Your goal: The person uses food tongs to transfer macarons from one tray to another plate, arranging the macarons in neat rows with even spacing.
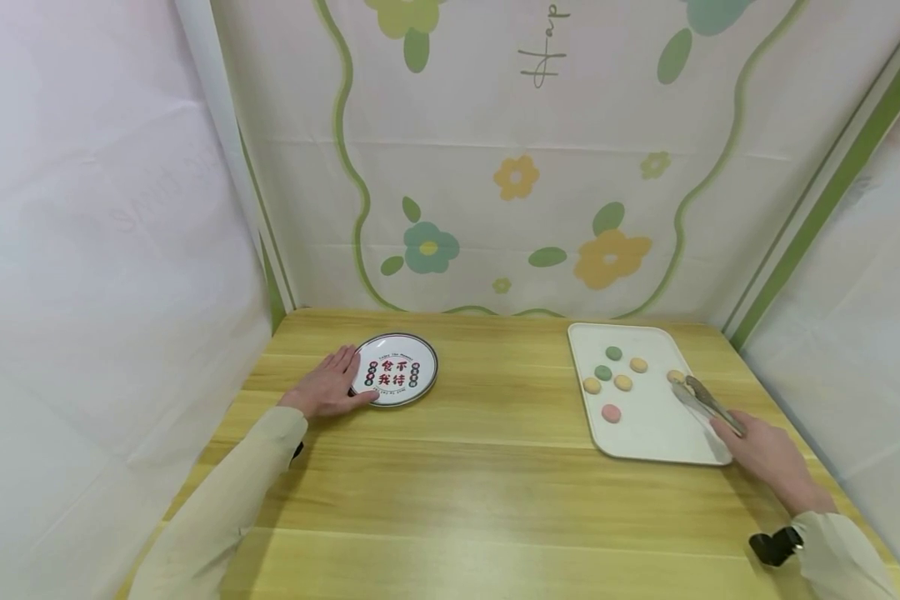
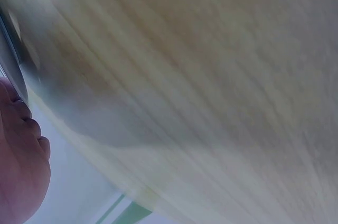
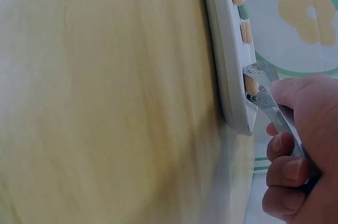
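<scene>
My left hand (image 1: 332, 385) rests at the left edge of a round white plate (image 1: 424, 357), its fingers and thumb stretched along the dark rim. Red and black lettering is printed on that plate. In my right hand (image 1: 769, 454) I grip metal tongs (image 1: 708, 402) over the right side of a white tray (image 1: 656, 433). Perforated tong tips stand on either side of a yellow macaron (image 3: 251, 85) at the tray's edge. Elsewhere on the tray lie a pink macaron (image 1: 611, 413), green macarons (image 1: 613, 353) and more yellow macarons (image 1: 622, 382).
The wooden table (image 1: 480, 467) spreads between plate and tray. Behind it hangs a white flowered curtain (image 1: 465, 200), with pale cloth walls (image 1: 105, 250) at both sides. A black band (image 1: 776, 547) circles my right wrist.
</scene>
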Available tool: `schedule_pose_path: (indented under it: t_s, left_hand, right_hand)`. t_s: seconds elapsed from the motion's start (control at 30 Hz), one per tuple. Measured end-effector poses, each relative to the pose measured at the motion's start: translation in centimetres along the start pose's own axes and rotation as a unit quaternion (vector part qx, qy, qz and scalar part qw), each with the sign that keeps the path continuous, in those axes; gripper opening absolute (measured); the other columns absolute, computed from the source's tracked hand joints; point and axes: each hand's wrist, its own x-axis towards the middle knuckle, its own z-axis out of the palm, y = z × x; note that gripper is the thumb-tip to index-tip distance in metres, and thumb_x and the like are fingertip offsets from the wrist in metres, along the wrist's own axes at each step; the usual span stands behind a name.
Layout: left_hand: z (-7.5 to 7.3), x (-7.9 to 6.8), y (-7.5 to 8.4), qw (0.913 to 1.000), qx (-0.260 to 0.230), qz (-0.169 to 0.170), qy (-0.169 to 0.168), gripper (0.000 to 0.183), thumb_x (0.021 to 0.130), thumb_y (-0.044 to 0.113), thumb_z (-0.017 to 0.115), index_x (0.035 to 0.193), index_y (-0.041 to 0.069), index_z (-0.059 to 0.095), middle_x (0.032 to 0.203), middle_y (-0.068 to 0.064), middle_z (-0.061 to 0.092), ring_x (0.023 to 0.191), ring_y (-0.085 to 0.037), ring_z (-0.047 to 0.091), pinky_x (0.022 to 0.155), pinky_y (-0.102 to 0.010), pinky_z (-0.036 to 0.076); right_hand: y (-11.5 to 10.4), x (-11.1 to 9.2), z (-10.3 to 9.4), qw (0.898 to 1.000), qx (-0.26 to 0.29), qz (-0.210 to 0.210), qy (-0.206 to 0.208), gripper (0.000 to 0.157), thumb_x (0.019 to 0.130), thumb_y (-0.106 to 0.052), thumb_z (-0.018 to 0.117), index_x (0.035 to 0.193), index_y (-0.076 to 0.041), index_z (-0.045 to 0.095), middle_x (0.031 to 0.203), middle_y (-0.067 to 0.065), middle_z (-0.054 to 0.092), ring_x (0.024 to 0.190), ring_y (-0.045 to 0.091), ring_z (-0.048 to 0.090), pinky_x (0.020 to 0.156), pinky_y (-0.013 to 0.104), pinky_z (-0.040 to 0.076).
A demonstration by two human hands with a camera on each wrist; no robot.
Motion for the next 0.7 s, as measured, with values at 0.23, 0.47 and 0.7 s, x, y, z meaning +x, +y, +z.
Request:
schedule_pose_path:
  t_s: [0.23,0.47,0.7]
  left_hand:
    - [0.05,-0.01,-0.05,1.0000,-0.002,-0.005,-0.001,0.104,0.083,0.076,0.028,0.145,-0.006,0.014,0.153,-0.022,0.009,0.141,-0.035,0.006,0.115,-0.047,0.010]
    - [0.14,0.07,-0.13,1.0000,0.001,-0.005,-0.001,0.103,0.083,0.076,0.028,0.145,-0.006,0.014,0.153,-0.023,0.009,0.141,-0.036,0.007,0.114,-0.047,0.010]
    - [0.22,0.19,-0.21,0.9999,0.005,-0.007,-0.010,0.104,0.083,0.077,0.026,0.146,-0.005,0.013,0.153,-0.022,0.007,0.142,-0.034,0.005,0.115,-0.046,0.009]
  right_hand:
    - [-0.13,-0.02,0.01,1.000,-0.004,-0.001,0.009,0.058,0.095,-0.045,0.044,0.124,0.005,0.053,0.104,0.034,0.059,0.070,0.035,0.057,0.052,0.043,0.042]
    - [-0.15,-0.04,0.12,1.000,-0.009,-0.009,0.021,0.058,0.095,-0.042,0.046,0.124,0.008,0.052,0.106,0.036,0.058,0.072,0.041,0.058,0.054,0.046,0.043]
    - [-0.20,0.02,0.27,0.999,-0.008,-0.016,0.040,0.054,0.096,-0.038,0.047,0.121,0.010,0.054,0.109,0.038,0.055,0.084,0.053,0.056,0.060,0.055,0.044]
